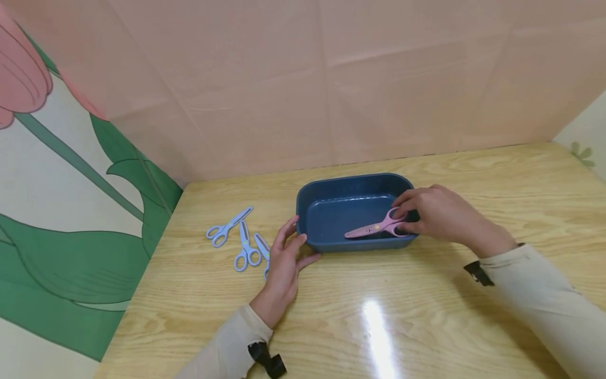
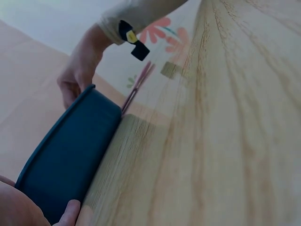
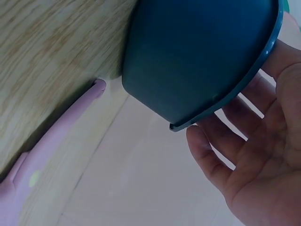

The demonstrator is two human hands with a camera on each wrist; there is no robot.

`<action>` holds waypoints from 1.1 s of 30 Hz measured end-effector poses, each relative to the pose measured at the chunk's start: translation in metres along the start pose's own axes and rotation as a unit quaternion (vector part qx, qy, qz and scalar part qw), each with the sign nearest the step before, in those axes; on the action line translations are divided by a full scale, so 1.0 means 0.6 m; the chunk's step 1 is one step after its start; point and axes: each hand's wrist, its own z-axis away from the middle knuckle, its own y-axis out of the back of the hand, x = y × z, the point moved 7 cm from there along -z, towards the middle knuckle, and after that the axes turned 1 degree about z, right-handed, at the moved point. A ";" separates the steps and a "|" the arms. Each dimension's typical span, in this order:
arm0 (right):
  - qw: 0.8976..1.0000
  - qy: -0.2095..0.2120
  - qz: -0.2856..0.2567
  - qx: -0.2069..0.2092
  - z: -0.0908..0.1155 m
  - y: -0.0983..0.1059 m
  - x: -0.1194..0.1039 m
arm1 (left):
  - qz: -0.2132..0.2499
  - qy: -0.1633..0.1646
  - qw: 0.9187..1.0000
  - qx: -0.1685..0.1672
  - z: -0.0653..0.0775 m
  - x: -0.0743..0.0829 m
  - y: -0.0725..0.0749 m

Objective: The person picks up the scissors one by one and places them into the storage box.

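Observation:
A dark blue plastic box (image 1: 347, 185) stands on the wooden table. My left hand (image 1: 282, 263) holds its near left corner, fingertips at the rim and thumb low against the front. At the right end, my right hand (image 1: 437, 213) reaches over the rim and pinches the handles of pink scissors (image 1: 366, 230), whose closed blades slant across the inside. Another pink pair of scissors (image 3: 56, 129) lies on the table just beyond the box's right end, hidden behind my right hand in the head view. In the right wrist view, the box wall covers the fingertips.
Left of the box lie three pairs of light blue scissors: one at the far left (image 1: 229, 226), one in the middle (image 1: 245, 245), and one (image 1: 261, 245) partly hidden by my left hand. A pink sheet (image 1: 326, 95) hangs behind the table's back edge.

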 end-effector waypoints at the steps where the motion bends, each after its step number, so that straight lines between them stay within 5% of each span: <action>1: 1.000 -0.002 0.001 -0.001 0.000 0.000 0.000 | 0.001 -0.001 1.000 -0.001 0.000 0.000 0.000; 14: 1.000 -0.022 0.004 -0.013 0.001 0.005 0.002 | 0.002 -0.002 1.000 0.003 0.001 0.000 0.000; 33: 0.987 -0.120 -0.045 0.094 0.068 0.019 0.074 | -0.005 0.001 1.000 -0.002 0.004 -0.001 -0.002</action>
